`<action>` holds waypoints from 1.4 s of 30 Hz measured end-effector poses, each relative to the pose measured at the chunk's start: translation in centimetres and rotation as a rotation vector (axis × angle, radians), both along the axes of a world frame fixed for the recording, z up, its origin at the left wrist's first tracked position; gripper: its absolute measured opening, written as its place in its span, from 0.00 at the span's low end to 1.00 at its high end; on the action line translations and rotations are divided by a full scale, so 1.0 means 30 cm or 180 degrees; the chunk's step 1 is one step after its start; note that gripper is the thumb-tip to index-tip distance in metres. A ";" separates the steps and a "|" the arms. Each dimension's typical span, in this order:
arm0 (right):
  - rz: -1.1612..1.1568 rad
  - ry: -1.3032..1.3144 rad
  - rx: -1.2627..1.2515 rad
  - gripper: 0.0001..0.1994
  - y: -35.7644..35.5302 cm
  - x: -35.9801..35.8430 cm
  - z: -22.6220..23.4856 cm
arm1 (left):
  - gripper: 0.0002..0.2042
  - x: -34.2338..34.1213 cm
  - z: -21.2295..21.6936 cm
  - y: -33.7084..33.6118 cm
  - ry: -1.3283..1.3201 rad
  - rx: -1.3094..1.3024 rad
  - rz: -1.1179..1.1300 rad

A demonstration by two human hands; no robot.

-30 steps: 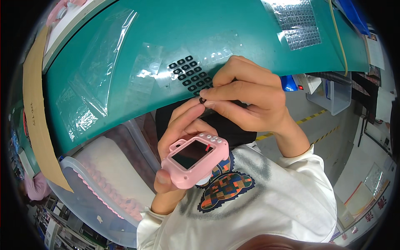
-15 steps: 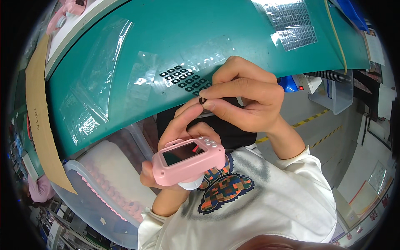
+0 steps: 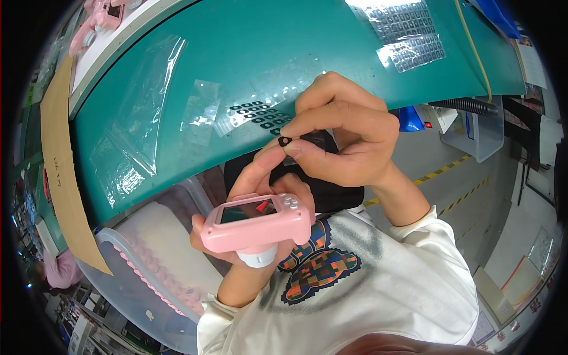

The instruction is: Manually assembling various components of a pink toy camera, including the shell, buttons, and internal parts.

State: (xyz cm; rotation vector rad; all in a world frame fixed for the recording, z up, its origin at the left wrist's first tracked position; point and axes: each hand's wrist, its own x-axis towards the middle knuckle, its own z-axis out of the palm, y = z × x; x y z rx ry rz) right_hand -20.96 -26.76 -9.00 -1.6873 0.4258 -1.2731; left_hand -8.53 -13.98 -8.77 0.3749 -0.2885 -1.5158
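Observation:
My left hand (image 3: pixel 242 195) grips a small pink toy camera (image 3: pixel 257 226) with a screen on its back and a white lens barrel underneath, held over my lap. Its index finger reaches up to my right hand (image 3: pixel 343 139). A tiny black ring (image 3: pixel 284 141) sits pinched between my right thumb and fingertips, touching the left index fingertip. Just behind the hands, a clear sheet of several black rings (image 3: pixel 260 113) lies on the green mat (image 3: pixel 248 65).
Clear plastic bags (image 3: pixel 139 124) lie on the green mat's left part, and two more sheets of small parts (image 3: pixel 402 29) at its far right. A clear bin (image 3: pixel 148 260) with pink parts stands at lower left. A brown cardboard strip (image 3: pixel 62 160) borders the mat's left edge.
The pink camera has dropped lower and tilted so its top edge faces me. My right hand holds its place with the ring at the left index fingertip.

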 end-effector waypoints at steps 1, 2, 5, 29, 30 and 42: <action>-0.0013 -0.0021 -0.0009 0.10 0.001 0.001 0.000 | 0.58 -0.003 0.002 0.000 0.0070 0.0010 0.0016; -0.0027 -0.0041 -0.0017 0.10 0.001 0.002 -0.001 | 0.58 -0.007 0.005 0.001 0.0140 0.0021 0.0032; -0.0054 -0.0083 -0.0035 0.10 0.003 0.006 -0.004 | 0.58 -0.014 0.011 0.000 0.0279 0.0042 0.0063; -0.0830 -0.0631 -0.0002 0.11 -0.068 -0.196 -0.019 | 0.47 0.083 0.197 -0.158 -0.3341 0.1150 0.0723; -0.0840 -0.0663 0.0015 0.11 -0.061 -0.201 -0.018 | 0.48 0.089 0.187 -0.135 -0.3197 0.0940 0.0686; -0.0837 -0.0507 0.0000 0.11 0.059 -0.328 -0.120 | 0.57 -0.027 0.036 -0.059 -0.1459 -0.0862 -0.0410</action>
